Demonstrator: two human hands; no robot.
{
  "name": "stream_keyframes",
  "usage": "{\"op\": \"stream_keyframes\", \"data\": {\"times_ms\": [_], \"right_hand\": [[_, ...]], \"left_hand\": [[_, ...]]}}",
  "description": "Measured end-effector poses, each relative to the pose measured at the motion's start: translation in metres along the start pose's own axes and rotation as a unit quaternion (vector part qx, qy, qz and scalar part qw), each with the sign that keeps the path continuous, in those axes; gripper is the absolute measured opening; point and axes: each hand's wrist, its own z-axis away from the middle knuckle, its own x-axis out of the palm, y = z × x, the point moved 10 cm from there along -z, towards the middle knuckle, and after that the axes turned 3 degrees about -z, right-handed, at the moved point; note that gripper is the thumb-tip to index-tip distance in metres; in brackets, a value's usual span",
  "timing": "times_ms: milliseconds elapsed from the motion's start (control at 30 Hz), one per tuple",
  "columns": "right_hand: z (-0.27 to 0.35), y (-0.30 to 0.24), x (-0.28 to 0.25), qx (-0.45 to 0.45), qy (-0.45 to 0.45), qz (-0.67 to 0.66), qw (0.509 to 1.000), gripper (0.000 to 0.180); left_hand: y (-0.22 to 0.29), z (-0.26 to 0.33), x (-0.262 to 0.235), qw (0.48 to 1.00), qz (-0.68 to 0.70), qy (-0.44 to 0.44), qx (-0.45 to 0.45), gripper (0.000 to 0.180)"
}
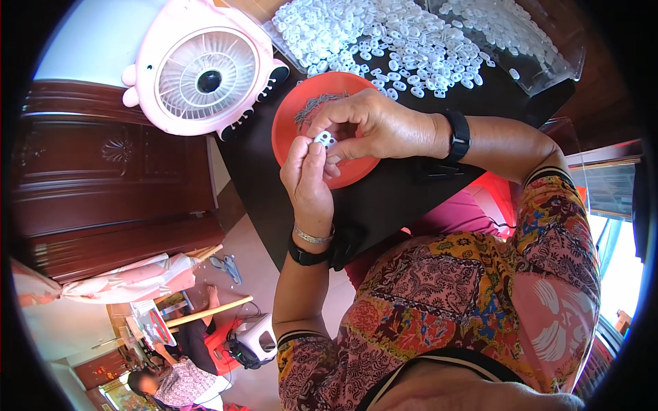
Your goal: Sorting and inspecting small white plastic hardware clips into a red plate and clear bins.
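Observation:
Above an orange bowl (282,127), my two hands meet at a small white plastic piece with dark holes (325,139). My left hand (308,178) pinches it from the near left side, thumb against its edge. My right hand (394,127) comes in from the right, its thumb and forefinger closed at the piece's other side. Whether a tiny part sits between the right fingertips cannot be made out. Thin grey metal-looking pieces (314,107) lie in the bowl, partly hidden by my right hand.
Beyond the bowl, many white plastic pieces (404,61) are heaped on the black table (253,185), with more in a clear tray (548,79) at far right. A pink fan (205,79) stands at left. Another person (185,380) sits in the lower left background.

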Motion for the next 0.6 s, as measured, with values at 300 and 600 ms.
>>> {"op": "stream_keyframes", "data": {"times_ms": [300,600], "right_hand": [[0.003,-0.021,0.003,-0.088,-0.009,0.093,0.992,0.027],[0.003,-0.021,0.005,-0.090,-0.025,0.092,0.991,0.023]], "left_hand": [[0.004,0.000,0.003,0.999,0.033,-0.021,0.015,0.026],[0.007,0.000,0.006,0.999,0.034,-0.017,0.021,0.025]]}}
